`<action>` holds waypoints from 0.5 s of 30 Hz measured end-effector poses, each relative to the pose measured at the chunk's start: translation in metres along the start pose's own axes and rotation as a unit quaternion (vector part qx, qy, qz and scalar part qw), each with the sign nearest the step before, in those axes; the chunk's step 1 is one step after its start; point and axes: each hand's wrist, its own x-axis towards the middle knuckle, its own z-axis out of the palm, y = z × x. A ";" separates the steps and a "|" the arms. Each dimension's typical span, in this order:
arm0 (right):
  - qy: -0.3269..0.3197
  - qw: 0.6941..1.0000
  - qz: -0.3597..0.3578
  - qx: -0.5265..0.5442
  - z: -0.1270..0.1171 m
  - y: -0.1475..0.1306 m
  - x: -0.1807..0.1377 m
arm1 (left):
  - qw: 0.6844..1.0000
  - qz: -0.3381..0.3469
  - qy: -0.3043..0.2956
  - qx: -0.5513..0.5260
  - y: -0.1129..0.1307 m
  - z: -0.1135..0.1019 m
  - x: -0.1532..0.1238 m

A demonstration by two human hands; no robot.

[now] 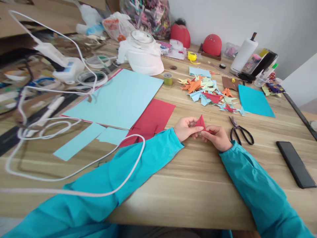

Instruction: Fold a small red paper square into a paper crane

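While the folded red paper [200,122] is held over the worktop [198,185] with its tip pointing away from the person, the left grip [184,128] grasps it between thumb and fingers and the right grip [218,137] pinches its lower right edge. Black-handled scissors [235,126] lie near the right grip; farther off sits a colourful pile of folded paper pieces [211,97]. Leftward lie red paper [162,115] and a large light blue sheet [121,99]; far right, a dark phone [296,164]
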 end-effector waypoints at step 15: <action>-0.033 0.999 0.006 0.021 -0.002 0.001 -0.001 | 0.999 -0.023 -0.024 -0.001 0.001 -0.002 -0.001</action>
